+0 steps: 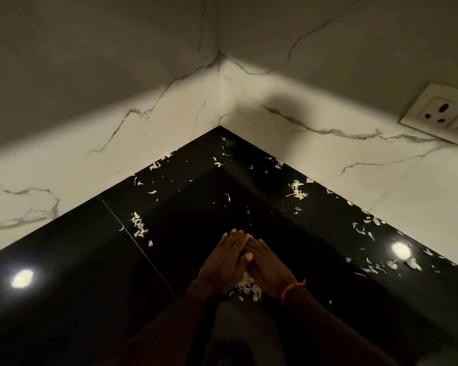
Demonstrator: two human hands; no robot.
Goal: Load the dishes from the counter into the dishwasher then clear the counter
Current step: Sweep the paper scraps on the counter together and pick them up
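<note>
The black bench (72, 299) ran into a corner where two white marble walls (288, 159) met, so its far edges were closed on both sides; the open room lay toward the near side, where the dark surface spread wide to left and right. A thin seam (132, 239) crossed the bench on the left. A socket (439, 112) sat on the right wall, well apart from the hands.

Pale food scraps (298, 191) lay strewn along both wall edges and across the middle, with a small heap (139, 225) just beside the seam and more flecks along the right edge.

Both hands lay near the bench's middle, palms angled toward each other, fingers straight and pointing at the corner. The left hand (224, 262) overlapped the right hand (269, 270) at the fingertips. Neither grip was clenched; the flat hands cupped a gathered pile of scraps (247, 285) between their heels, touching it. An orange band (292, 287) circled the right wrist.
</note>
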